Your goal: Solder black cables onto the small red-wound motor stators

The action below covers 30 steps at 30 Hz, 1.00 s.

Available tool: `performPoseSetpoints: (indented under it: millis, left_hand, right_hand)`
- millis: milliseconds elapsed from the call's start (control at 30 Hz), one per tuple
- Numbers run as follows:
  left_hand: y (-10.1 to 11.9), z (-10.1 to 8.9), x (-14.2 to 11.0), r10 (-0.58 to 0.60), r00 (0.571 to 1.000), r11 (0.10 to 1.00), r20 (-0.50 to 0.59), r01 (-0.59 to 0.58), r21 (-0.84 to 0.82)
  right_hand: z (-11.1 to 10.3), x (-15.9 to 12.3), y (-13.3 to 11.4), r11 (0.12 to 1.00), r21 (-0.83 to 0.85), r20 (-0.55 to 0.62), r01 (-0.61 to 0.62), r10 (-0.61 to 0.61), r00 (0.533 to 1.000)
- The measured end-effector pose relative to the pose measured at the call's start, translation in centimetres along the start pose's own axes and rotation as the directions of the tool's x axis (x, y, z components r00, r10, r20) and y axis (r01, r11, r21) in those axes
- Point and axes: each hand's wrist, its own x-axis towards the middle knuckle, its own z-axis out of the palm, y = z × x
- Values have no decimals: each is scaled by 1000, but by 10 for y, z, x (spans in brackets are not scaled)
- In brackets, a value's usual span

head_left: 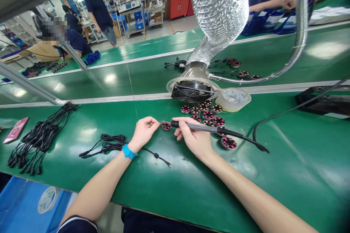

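Note:
My right hand (195,138) is closed around a soldering iron (203,127), its tip pointing left at a small round motor stator (166,126) with red and black segments. On the stator's other side, my left hand (144,131) pinches a thin solder wire (131,82) that comes down from above. The fingertips almost meet the iron's tip over the stator; the exact contact is too small to make out. Beside my left wrist lies a black cable (109,143), whose stripped end (168,165) rests on the green bench. More round stators (208,115) sit beyond my right hand.
A fume extractor fan (193,93) hangs low over the stators, near a pale tub (233,100). The iron's cord (287,111) curves off right. Bundled black cables (45,134) lie at left. Other people work across the bench (153,204).

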Motion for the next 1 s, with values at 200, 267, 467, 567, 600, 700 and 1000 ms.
performPoseSetpoints:
  millis: [200,267,467,567,600,700,1000]
  left_hand:
    - [2,0,0,-10,1000,1000,3,10,-11]
    - [2,0,0,-15,1000,1000,3,15,-16]
    - [2,0,0,-16,1000,1000,2,16,-21]
    - [2,1,-1,-25,1000,999,1,25,-24]
    - [1,1,-1,-24,1000,999,2,24,-26]
    - [0,0,0,-19,1000,1000,5,19,-23]
    - [0,0,0,-9,1000,1000,3,10,-17]
  right_hand:
    - [1,-1,0,999,-36,26,-2,3,1000]
    - [1,-1,1,999,-37,17,-2,3,1000]
    - [-1,-1,0,1000,-17,-23,24,-25,999]
    - [-1,-1,-1,1000,-16,-18,26,-26,999]
    - [-1,-1,0,1000,-18,-17,25,-25,1000]
    - [-1,-1,1,999,-22,-21,25,-25,999]
    - [1,-1,-1,998,-61,-17,29,-30,999]
